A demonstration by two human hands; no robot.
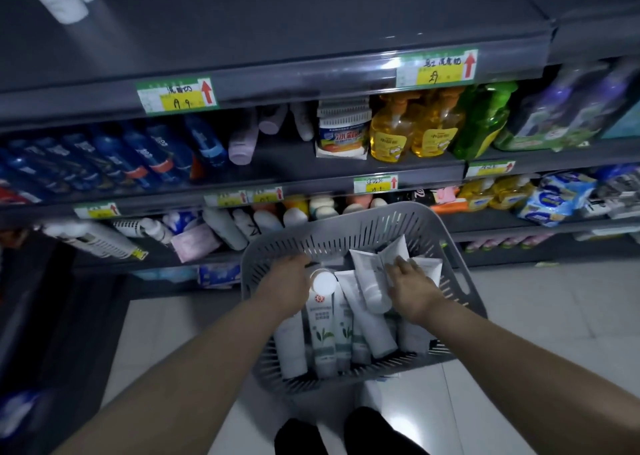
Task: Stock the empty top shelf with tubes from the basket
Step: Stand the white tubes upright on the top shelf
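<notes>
Dim shop aisle, dark grey top shelf bare. Both hands in grey slotted plastic basket: left hand curled beside white-capped tube, grip unclear; right hand spread flat on white tubes, sorting for pick.

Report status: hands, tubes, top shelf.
Both hands in the grey basket. Left hand by a white tube cap; right hand flat on the white tubes, fingers spread. Nothing lifted yet. Top shelf bare here, nothing blocking.

- Both forearms are showing bare to the edge of the view, with no sleeves covering them.
- The left hand and right hand are wearing nothing.
- Dark shoes are showing below.
</notes>
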